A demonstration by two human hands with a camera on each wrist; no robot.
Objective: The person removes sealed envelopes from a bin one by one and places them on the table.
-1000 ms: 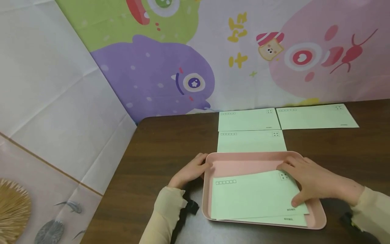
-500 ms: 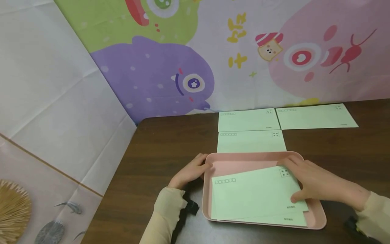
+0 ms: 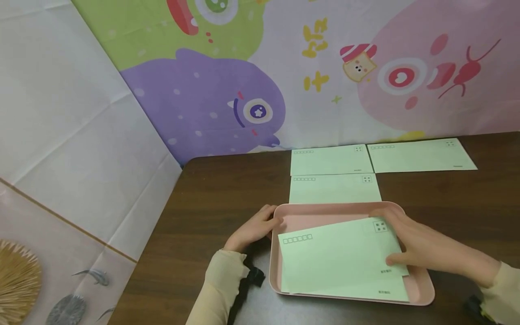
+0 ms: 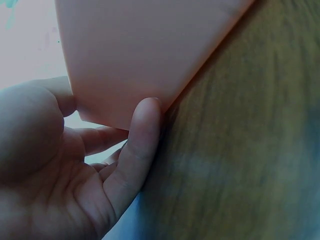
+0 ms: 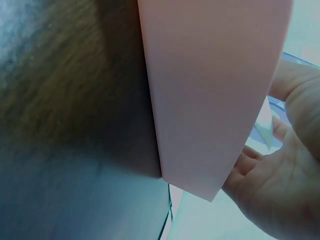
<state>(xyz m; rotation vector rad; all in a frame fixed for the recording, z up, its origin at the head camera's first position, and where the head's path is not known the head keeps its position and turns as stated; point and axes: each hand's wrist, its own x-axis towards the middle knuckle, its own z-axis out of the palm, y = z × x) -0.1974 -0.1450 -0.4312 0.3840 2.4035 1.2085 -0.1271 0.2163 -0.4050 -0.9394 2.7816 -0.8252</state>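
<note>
A pale green envelope (image 3: 337, 255) lies at a slant over another green envelope (image 3: 361, 292) in a pink tray (image 3: 321, 217). My right hand (image 3: 428, 247) pinches the top envelope by its right end, thumb on its face and fingers at the upper edge. At the tray's far left corner, my left hand (image 3: 252, 229) grips the rim with the thumb inside. The left wrist view shows that hand (image 4: 70, 175) with its fingers around the corner of the tray (image 4: 135, 55). In the right wrist view, the tray's side wall (image 5: 215, 90) partly hides my right hand (image 5: 280, 185).
Two green envelopes, one at left (image 3: 331, 160) and one at right (image 3: 422, 155), lie side by side along the table's back edge. A third envelope (image 3: 333, 188) is below the left one, partly behind the tray. A cartoon-printed cloth (image 3: 203, 104) hangs behind the brown table (image 3: 227, 180).
My right hand has shifted the top envelope slightly up and left, uncovering more of the one beneath. The left hand and the tray have stayed in place.
</note>
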